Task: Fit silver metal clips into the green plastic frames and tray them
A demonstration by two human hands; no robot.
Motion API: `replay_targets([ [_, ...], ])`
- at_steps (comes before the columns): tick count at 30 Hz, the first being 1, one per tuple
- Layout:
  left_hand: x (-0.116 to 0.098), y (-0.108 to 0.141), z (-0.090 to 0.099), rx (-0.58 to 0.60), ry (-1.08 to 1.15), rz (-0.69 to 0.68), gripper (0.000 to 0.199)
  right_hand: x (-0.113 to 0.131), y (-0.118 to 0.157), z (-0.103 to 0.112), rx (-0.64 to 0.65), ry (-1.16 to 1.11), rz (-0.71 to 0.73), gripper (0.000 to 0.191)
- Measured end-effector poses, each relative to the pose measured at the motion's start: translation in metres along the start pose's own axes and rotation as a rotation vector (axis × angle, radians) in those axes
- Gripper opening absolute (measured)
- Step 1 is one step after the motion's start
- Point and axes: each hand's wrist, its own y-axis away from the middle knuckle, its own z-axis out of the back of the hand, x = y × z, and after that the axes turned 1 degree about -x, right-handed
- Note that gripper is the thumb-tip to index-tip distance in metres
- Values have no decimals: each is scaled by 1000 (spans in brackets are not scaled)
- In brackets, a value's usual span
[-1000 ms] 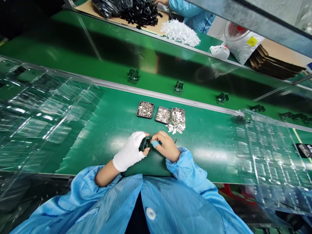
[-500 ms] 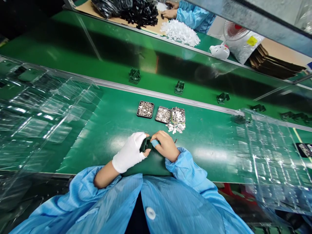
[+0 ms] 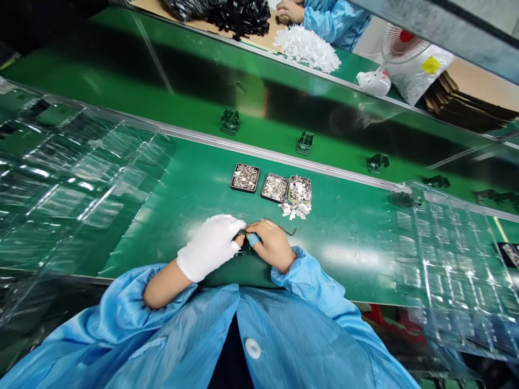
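Observation:
My left hand [image 3: 211, 246], in a white glove with bare fingertips, is closed around a small dark green-black part [image 3: 242, 233]. Most of that part is hidden by my fingers. My right hand [image 3: 272, 246], bare with a blue wrap on its thumb, pinches the same part from the right side. Just behind my right hand, a thin bent rod like a hex key [image 3: 292, 233] lies on the green table. Beyond my hands stand a left tray [image 3: 244, 190], a middle tray [image 3: 271, 199] and a right tray [image 3: 311, 190] of small silvery metal pieces, with flat metal pieces [image 3: 298, 210] spilled in front.
Dark green assemblies [image 3: 230, 121] sit spaced along the green strip behind a metal rail [image 3: 211, 143]. Clear plastic trays [image 3: 446, 259] flank both sides. Across the way are a white heap [image 3: 308, 48], black parts [image 3: 243, 19], a fan [image 3: 375, 84] and another person's hand [image 3: 291, 11].
Both hands have turned the dark part, which now shows less between my fingers. More of the bent rod is visible. The view has shifted slightly.

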Motion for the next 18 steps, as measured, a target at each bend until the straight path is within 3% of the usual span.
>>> replay_targets([
  [6, -13, 3, 0, 106, -216, 64, 13, 0, 1, -3, 6, 15, 80, 20],
  [18, -7, 6, -5, 147, -183, 83, 13, 8, -2, 2, 134, 209, 63, 24],
])
